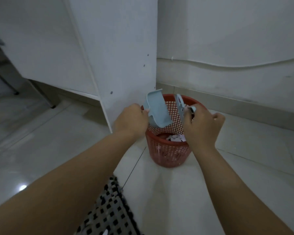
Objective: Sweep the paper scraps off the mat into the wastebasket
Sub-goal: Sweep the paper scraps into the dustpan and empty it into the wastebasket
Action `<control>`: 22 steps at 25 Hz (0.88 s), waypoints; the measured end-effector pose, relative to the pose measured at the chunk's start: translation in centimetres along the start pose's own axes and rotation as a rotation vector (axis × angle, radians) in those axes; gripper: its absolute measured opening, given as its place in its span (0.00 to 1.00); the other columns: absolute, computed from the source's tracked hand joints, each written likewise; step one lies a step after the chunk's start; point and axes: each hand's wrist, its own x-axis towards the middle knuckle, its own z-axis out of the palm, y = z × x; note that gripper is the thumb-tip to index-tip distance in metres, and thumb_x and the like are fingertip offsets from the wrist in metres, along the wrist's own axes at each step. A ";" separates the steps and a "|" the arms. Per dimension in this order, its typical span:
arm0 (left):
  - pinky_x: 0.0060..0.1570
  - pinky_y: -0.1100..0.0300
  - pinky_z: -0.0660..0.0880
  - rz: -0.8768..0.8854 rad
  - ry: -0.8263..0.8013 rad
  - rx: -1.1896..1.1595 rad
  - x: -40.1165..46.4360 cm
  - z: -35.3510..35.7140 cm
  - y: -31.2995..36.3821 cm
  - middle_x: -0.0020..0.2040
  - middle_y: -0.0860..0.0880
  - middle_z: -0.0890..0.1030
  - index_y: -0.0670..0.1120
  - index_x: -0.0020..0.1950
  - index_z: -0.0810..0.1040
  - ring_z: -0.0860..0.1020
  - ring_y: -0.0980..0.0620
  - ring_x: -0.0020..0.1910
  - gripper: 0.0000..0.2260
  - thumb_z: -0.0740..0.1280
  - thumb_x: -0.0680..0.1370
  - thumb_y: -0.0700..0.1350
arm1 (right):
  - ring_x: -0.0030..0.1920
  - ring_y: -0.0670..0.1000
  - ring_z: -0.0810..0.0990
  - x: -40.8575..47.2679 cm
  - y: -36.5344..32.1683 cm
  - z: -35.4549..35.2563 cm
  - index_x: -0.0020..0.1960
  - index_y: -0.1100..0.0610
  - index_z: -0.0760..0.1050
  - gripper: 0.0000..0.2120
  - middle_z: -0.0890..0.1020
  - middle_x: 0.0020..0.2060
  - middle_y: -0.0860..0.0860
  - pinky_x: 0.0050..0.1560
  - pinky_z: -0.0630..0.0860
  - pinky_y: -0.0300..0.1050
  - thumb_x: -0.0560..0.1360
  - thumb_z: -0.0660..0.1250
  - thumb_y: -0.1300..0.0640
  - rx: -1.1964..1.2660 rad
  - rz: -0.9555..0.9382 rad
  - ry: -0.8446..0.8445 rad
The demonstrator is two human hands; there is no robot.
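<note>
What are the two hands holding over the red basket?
The left hand grips the blue dustpan by its handle end, tipped over the wastebasket. The right hand holds the small brush by its lower part.

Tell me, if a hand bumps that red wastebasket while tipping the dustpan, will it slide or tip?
The wastebasket is thin plastic mesh holding only some paper scraps, so it is probably light. It stands on glossy floor tiles, so a nudge would likely slide it. It narrows toward the base, so a knock at the rim might tip it.
</note>
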 end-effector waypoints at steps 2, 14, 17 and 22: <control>0.31 0.58 0.61 0.001 0.095 -0.034 -1.3 -2.5 -2.5 0.29 0.50 0.67 0.48 0.29 0.61 0.69 0.45 0.34 0.20 0.59 0.78 0.53 | 0.30 0.51 0.71 -1.3 -2.7 -1.0 0.38 0.55 0.76 0.10 0.80 0.30 0.51 0.42 0.52 0.43 0.75 0.59 0.55 0.058 -0.147 0.127; 0.28 0.61 0.62 -0.454 -0.014 0.129 -19.7 -14.1 -28.8 0.27 0.48 0.71 0.44 0.28 0.68 0.69 0.52 0.27 0.20 0.60 0.78 0.51 | 0.36 0.59 0.79 -19.3 -19.5 6.3 0.42 0.60 0.73 0.09 0.80 0.38 0.57 0.26 0.55 0.41 0.77 0.59 0.57 0.037 -0.897 -0.724; 0.31 0.60 0.66 -0.564 -0.047 0.133 -24.8 -14.8 -34.9 0.29 0.47 0.74 0.44 0.30 0.70 0.73 0.50 0.30 0.19 0.59 0.78 0.53 | 0.48 0.59 0.78 -22.7 -21.2 9.9 0.53 0.61 0.72 0.09 0.79 0.51 0.58 0.36 0.64 0.45 0.78 0.56 0.60 -0.203 -0.868 -0.961; 0.29 0.60 0.62 -0.613 0.019 0.159 -30.4 -16.5 -42.6 0.25 0.44 0.72 0.35 0.33 0.76 0.70 0.48 0.26 0.27 0.57 0.78 0.56 | 0.36 0.56 0.74 -28.8 -22.5 10.3 0.55 0.62 0.74 0.10 0.80 0.45 0.60 0.33 0.66 0.42 0.77 0.57 0.64 -0.183 -0.705 -1.089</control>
